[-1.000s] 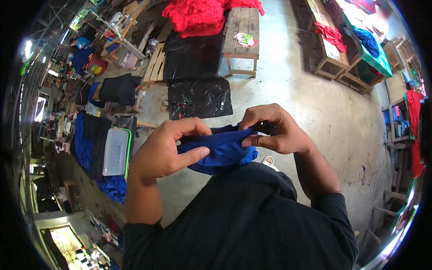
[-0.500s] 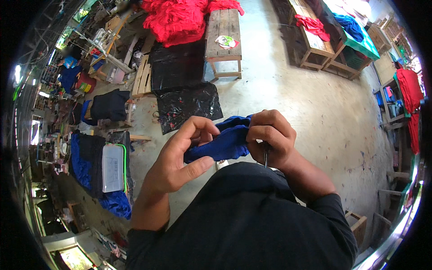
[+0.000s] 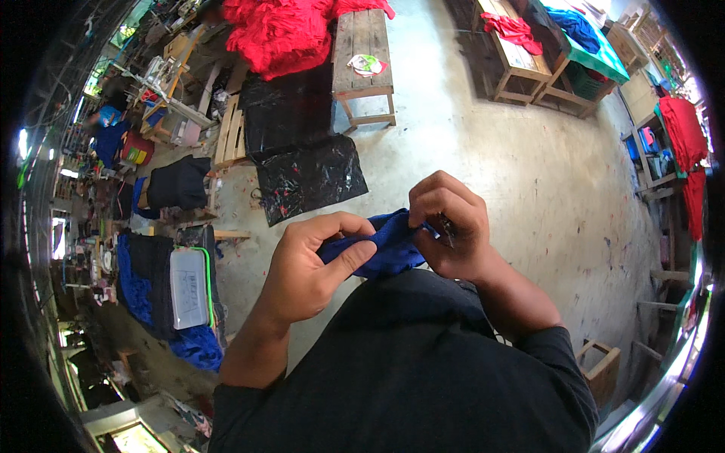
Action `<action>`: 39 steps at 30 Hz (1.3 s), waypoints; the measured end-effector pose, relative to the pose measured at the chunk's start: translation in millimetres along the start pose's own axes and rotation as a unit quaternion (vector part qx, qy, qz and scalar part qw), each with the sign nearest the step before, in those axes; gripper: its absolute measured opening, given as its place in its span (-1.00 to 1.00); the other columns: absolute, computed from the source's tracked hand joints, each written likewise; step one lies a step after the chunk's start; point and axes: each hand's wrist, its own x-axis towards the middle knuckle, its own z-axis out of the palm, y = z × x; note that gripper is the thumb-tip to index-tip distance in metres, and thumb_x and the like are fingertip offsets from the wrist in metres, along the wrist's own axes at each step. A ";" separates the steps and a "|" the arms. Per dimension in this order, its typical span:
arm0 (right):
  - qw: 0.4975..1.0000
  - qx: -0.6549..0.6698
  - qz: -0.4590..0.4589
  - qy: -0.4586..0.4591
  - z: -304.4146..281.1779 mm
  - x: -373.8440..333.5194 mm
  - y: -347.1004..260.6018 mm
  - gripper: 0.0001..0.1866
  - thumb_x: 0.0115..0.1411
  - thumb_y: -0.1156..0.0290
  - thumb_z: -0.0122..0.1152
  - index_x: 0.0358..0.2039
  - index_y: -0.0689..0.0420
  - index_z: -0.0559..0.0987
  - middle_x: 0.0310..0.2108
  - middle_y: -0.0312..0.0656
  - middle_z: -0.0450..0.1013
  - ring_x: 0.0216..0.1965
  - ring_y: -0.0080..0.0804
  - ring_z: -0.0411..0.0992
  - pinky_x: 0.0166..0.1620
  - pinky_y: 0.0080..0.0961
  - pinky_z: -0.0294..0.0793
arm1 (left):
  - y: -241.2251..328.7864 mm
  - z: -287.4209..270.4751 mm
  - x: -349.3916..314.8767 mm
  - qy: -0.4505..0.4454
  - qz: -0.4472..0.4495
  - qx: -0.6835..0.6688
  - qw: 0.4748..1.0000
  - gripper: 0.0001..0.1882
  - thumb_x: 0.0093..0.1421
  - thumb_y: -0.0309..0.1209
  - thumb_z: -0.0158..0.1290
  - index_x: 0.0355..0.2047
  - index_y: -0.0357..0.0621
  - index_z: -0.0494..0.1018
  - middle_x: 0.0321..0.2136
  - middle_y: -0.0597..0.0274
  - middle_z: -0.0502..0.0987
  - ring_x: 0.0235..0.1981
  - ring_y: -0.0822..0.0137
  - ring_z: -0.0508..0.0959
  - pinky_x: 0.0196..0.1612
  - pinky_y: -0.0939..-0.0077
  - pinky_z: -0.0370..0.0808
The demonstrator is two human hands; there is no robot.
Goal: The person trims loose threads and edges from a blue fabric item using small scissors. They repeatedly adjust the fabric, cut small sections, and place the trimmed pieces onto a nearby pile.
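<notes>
- Left hand (image 3: 311, 260): curved, thumb and fingers pinching one end of the cloth.
- Right hand (image 3: 459, 226): fingertips closed on the cloth's other end; a dark, glinting object (image 3: 447, 229) sits in the palm, too small to identify.
- Cloth (image 3: 391, 240): soft, deep blue, gathered into a short band with folded edges, held between both hands just in front of the shirt.
- Shirt (image 3: 408, 362): plain black, matte fabric.
- Floor (image 3: 529, 204): smooth grey concrete, speckled with stains.
- Black sheet (image 3: 311, 181): thin, wrinkled, shiny plastic, lying flat beyond the hands.
- Box (image 3: 189, 287): clear, rectangular plastic with a bright green rim, at left, near crumpled blue fabric (image 3: 195, 347).
- Bench (image 3: 362, 38): bare wooden planks on straight legs.
- Red pile (image 3: 279, 38): soft, heaped, deeply creased fabric beside the bench.
</notes>
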 end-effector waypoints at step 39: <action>0.701 0.486 0.511 -0.103 -36.1 -40.0 -42.4 -0.47 0.47 -0.13 -0.22 -0.22 0.10 0.46 -0.60 -0.43 0.14 -0.64 -0.67 0.04 -0.58 -0.66 0.03 | 19.3 55.6 9.7 -0.012 -0.049 0.022 0.998 -0.82 0.22 -0.53 0.23 -0.17 -0.33 0.64 -0.43 0.24 0.56 -0.38 0.50 0.51 -0.29 0.63 0.41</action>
